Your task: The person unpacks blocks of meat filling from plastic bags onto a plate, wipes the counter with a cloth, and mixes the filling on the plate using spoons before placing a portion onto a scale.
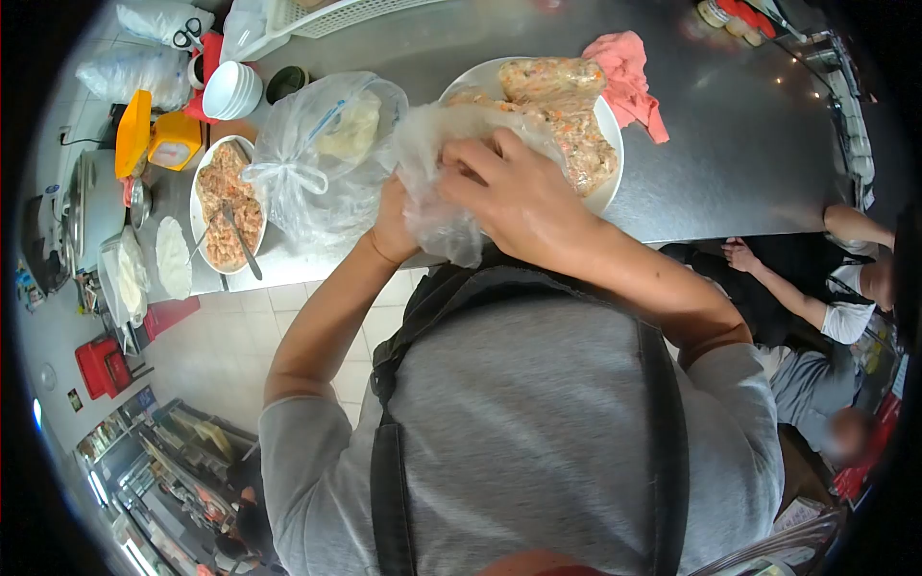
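Thin, cloudy plastic is what I have between the two hands: a loose bag (423, 130), at the near edge of the metal surface (720, 173), some way in from its left end. From here I judge it very light and limp, with no stiffness to keep a shape; it creases wherever it is pressed. Any moisture or grease would let it slide or cling to skin, and a hard fingernail might split it.

My right grip (519, 197) has its fingers curled in on the bag's upper folds, plastic bunched beneath them; how firmly the tips meet, I can't see. My left grip (392, 226) lies along the bag's left side, and the film hides its fingers, so I cannot tell how far they are closed. Whether anything sits inside is unclear to me too.

The surest hold, I think, is a doubled fold or gathered rim, taken with the soft pads, never a single layer. Toward the surface's left end lies a knotted bag (288, 182) of similar film; toward the far edge, a white plate (475, 75) carries orange-flecked rolls (552, 82), which look heavier and softly yielding.
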Action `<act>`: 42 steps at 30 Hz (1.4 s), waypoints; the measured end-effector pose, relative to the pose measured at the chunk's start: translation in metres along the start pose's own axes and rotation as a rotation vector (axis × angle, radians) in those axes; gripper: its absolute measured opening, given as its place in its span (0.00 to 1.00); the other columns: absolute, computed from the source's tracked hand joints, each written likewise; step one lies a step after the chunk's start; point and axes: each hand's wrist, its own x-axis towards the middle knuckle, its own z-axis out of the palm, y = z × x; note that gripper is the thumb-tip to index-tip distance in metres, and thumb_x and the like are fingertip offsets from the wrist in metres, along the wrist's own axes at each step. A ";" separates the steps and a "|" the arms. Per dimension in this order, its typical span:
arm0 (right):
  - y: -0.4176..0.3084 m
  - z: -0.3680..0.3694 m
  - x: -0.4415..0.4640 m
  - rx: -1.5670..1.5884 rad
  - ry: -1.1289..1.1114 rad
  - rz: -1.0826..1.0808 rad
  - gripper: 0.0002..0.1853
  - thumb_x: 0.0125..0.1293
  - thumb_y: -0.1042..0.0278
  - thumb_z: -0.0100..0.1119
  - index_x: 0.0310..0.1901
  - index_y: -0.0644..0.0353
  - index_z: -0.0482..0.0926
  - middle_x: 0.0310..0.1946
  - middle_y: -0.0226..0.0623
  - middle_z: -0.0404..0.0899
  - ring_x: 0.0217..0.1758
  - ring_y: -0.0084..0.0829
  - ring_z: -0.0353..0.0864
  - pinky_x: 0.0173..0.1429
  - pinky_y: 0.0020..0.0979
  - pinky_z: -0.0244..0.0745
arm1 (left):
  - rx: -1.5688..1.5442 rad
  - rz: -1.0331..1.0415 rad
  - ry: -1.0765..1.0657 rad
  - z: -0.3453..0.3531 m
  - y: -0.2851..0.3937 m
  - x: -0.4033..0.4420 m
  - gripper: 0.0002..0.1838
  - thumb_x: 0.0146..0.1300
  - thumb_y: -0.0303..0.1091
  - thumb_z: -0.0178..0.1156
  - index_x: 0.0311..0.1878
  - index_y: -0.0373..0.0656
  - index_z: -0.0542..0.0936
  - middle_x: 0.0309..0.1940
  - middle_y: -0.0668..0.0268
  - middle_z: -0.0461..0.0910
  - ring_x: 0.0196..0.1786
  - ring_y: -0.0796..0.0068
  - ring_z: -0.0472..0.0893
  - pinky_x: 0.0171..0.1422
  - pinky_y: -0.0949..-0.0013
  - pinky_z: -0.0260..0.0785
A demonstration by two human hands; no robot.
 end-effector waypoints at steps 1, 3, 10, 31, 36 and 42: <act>0.004 0.008 -0.007 0.019 0.001 -0.037 0.15 0.50 0.79 0.61 0.41 0.53 0.75 0.49 0.32 0.73 0.50 0.43 0.74 0.48 0.39 0.78 | 0.001 -0.005 0.005 0.001 -0.001 -0.002 0.24 0.62 0.41 0.62 0.61 0.49 0.76 0.62 0.65 0.75 0.68 0.61 0.71 0.73 0.59 0.60; 0.008 0.012 -0.011 0.042 0.003 -0.078 0.14 0.51 0.80 0.61 0.39 0.54 0.75 0.49 0.33 0.74 0.51 0.43 0.75 0.48 0.39 0.78 | 0.359 0.270 -0.053 0.005 0.000 -0.004 0.22 0.59 0.35 0.63 0.58 0.48 0.78 0.57 0.64 0.78 0.64 0.57 0.73 0.69 0.58 0.65; 0.018 -0.061 0.030 0.860 0.071 0.403 0.13 0.64 0.66 0.62 0.47 0.61 0.74 0.43 0.40 0.81 0.47 0.35 0.82 0.43 0.33 0.78 | 0.483 0.511 0.069 -0.047 0.044 0.027 0.16 0.59 0.32 0.62 0.51 0.42 0.82 0.57 0.59 0.78 0.59 0.55 0.76 0.63 0.59 0.68; 0.050 -0.185 0.056 1.018 0.331 -0.400 0.09 0.71 0.73 0.51 0.50 0.65 0.75 0.37 0.43 0.84 0.31 0.23 0.85 0.31 0.18 0.83 | 0.712 0.609 0.116 -0.039 0.128 0.099 0.19 0.48 0.30 0.67 0.44 0.33 0.79 0.50 0.57 0.78 0.59 0.58 0.70 0.61 0.65 0.64; 0.028 -0.164 0.055 0.939 1.117 -0.207 0.09 0.71 0.73 0.50 0.48 0.63 0.77 0.34 0.40 0.85 0.31 0.22 0.85 0.35 0.19 0.84 | 0.487 0.723 0.058 -0.008 0.117 0.124 0.18 0.50 0.32 0.64 0.44 0.33 0.80 0.46 0.55 0.79 0.57 0.55 0.72 0.61 0.58 0.64; 0.058 -0.157 0.044 0.892 0.473 -0.194 0.03 0.71 0.72 0.52 0.42 0.59 0.75 0.28 0.33 0.84 0.27 0.20 0.82 0.29 0.17 0.75 | 0.648 0.707 0.073 0.044 0.096 0.124 0.17 0.45 0.30 0.68 0.42 0.40 0.85 0.47 0.66 0.82 0.55 0.64 0.75 0.61 0.65 0.72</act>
